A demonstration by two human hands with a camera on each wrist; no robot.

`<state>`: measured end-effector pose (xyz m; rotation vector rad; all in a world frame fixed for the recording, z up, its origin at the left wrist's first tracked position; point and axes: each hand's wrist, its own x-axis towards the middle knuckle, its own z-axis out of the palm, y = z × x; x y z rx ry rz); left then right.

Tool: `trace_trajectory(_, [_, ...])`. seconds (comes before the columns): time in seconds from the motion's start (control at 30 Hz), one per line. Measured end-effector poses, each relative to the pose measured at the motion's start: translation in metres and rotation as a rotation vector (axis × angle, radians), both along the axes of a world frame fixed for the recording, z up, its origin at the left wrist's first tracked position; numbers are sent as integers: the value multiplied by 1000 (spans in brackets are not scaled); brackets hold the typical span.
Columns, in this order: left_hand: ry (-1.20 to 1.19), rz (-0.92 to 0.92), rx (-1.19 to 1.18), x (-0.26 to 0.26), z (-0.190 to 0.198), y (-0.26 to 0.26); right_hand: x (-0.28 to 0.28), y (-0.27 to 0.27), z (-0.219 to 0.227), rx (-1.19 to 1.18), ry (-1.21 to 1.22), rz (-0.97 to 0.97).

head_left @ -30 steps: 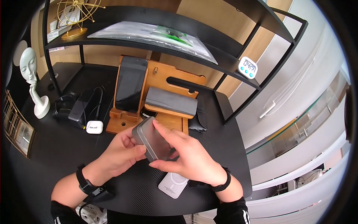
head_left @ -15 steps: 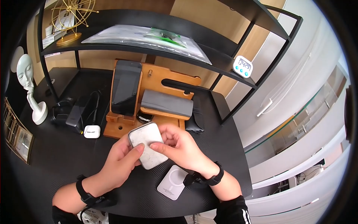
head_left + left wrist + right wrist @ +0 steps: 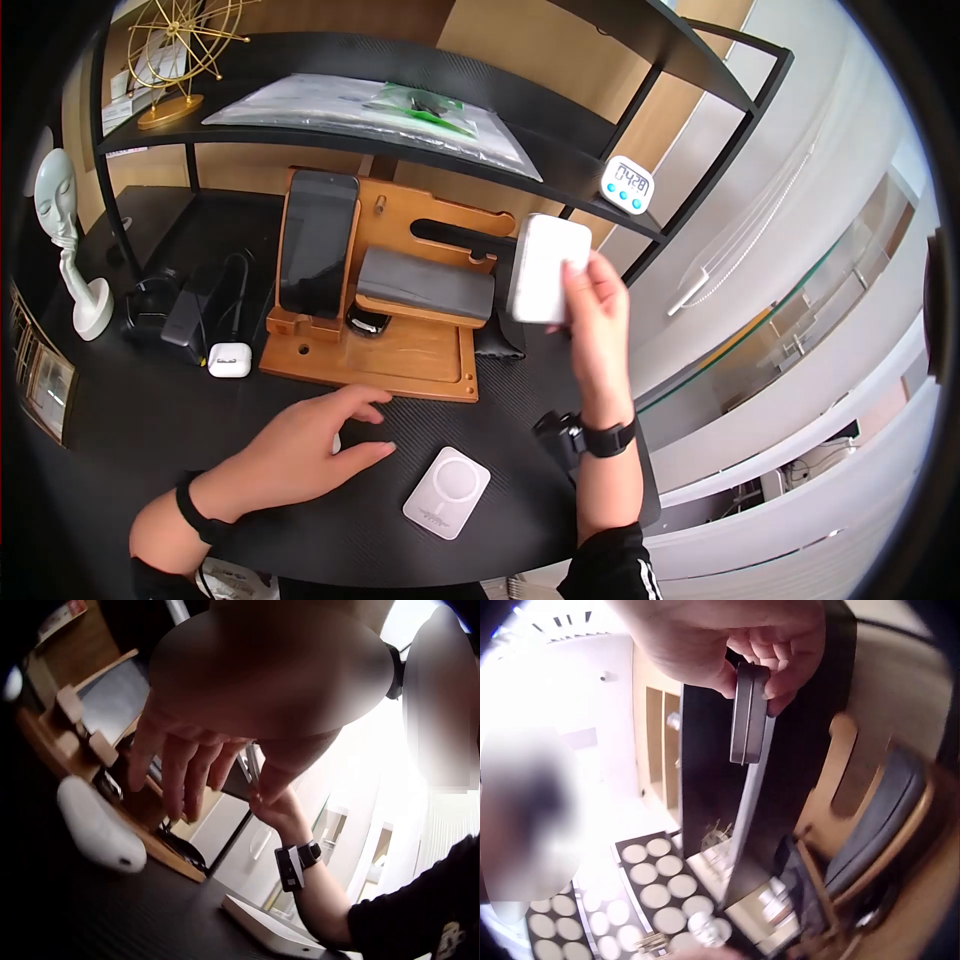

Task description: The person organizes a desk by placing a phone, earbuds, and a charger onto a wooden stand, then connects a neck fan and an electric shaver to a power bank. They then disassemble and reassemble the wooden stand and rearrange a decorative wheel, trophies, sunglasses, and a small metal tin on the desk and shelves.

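My right hand (image 3: 600, 310) pinches a flat metal tin (image 3: 550, 268) with rounded corners, thumb on its pale broad face. It is raised upright in front of the right end of the wooden stand (image 3: 430, 385). In the right wrist view the tin (image 3: 750, 712) is edge-on, a seam running along its grey side. My left hand (image 3: 300, 445) hovers over the desk before the stand, fingers spread loosely around nothing. To its right lies a white magnetic power bank (image 3: 447, 493) with a ring mark on top.
The stand bears a dark phone (image 3: 320, 240), a grey glasses case (image 3: 427, 284) and a watch (image 3: 368, 321). A white earbud case (image 3: 230, 360), black cables and a white face figurine (image 3: 75, 250) stand left. The shelf overhead carries plastic sleeves (image 3: 370, 115) and a timer (image 3: 627, 184).
Both hands held the tin and turned its pale face upward. The left hand has let go and opened, while the right hand has carried the tin up and to the right.
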<state>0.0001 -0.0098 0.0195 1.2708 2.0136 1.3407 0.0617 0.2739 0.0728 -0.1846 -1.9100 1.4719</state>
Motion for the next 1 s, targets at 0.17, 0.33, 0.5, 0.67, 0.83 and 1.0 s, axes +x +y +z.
trace_trajectory(0.17, [698,160,-426,-15,5,-16,14,89,-7,156,-617,-52])
trace_trajectory(0.33, [796,369,-383,-29,2,-21,0,127,-58,295,-734,-390])
trace_trajectory(0.5, [850,389,-557,-32,-9,-23,-3,130,-74,404,-809,-428])
trace_trajectory(0.67, [873,445,-656,-40,-18,-23,-9,126,-82,466,-952,-400])
trace_trajectory(0.83, [844,455,-598,-45,-26,-25,-10,112,-78,600,-1073,-352])
trace_trajectory(1.0, [806,460,-613,-51,-36,-22,-13,110,-78,642,-1053,-308])
